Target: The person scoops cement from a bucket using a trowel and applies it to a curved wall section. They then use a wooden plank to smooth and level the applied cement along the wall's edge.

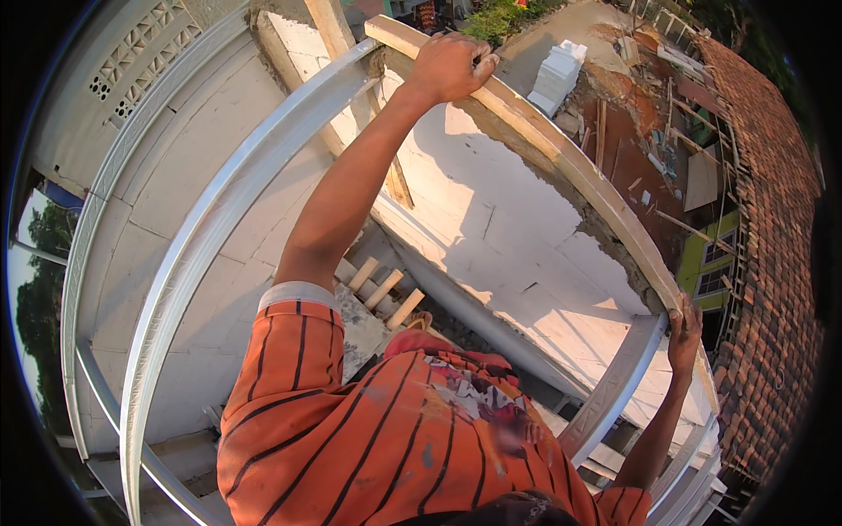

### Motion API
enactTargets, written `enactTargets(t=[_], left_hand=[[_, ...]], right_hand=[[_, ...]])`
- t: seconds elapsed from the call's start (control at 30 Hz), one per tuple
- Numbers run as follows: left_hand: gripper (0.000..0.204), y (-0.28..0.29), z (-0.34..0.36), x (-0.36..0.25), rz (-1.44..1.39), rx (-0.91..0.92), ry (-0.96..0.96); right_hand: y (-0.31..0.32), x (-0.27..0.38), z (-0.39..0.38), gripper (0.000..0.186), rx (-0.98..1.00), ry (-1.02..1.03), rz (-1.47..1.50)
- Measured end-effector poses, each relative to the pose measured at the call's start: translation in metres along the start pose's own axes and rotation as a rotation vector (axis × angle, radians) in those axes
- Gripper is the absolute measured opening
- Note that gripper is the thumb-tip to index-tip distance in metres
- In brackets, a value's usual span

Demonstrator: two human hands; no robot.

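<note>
A long wooden beam [544, 131] runs along the top of a white block wall [491, 193], from the upper middle down to the right. My left hand [449, 68] is closed over the beam near its upper left end, fingers wrapped round the wood. Farther right, my right hand [684, 335] grips the same beam along its edge, just beside the end of a short silver metal channel [618, 386]. A longer silver metal channel [237, 171] curves up on the left and meets the beam close to my left hand.
Below my left arm, several round wooden poles [384, 287] stick out. Another metal channel [145, 131] lies along the left wall. Beyond the beam are a white block stack [558, 74], loose timber, rubble and a tiled roof [767, 237]. An upright timber [330, 28] stands at the top.
</note>
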State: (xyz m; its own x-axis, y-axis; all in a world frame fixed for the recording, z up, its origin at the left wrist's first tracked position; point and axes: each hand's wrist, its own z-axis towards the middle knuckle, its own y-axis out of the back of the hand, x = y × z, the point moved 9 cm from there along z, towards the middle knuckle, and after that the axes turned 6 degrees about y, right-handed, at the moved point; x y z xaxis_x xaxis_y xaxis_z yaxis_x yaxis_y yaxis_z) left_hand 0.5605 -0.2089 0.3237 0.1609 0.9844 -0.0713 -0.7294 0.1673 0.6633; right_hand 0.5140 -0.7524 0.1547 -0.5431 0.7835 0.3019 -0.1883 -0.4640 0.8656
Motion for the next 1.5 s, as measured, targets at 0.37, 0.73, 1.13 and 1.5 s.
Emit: enactTargets(t=[0.37,0.73,1.13,1.5], left_hand=[[0.029,0.000,0.000,0.010,0.201,0.221,0.139],[0.041,0.002,0.017,0.093,0.156,0.325,0.367],[0.055,-0.016,0.005,0.040,0.119,0.268,0.208],[0.050,0.002,0.009,0.092,0.184,0.290,0.303]], right_hand=[[0.004,0.014,0.017,0.043,-0.042,-0.033,0.119],[-0.004,0.058,0.055,0.039,-0.101,-0.016,0.187],[0.011,0.012,0.002,0.042,-0.068,-0.137,0.265],[-0.004,0.055,0.034,0.038,-0.110,-0.036,0.118]])
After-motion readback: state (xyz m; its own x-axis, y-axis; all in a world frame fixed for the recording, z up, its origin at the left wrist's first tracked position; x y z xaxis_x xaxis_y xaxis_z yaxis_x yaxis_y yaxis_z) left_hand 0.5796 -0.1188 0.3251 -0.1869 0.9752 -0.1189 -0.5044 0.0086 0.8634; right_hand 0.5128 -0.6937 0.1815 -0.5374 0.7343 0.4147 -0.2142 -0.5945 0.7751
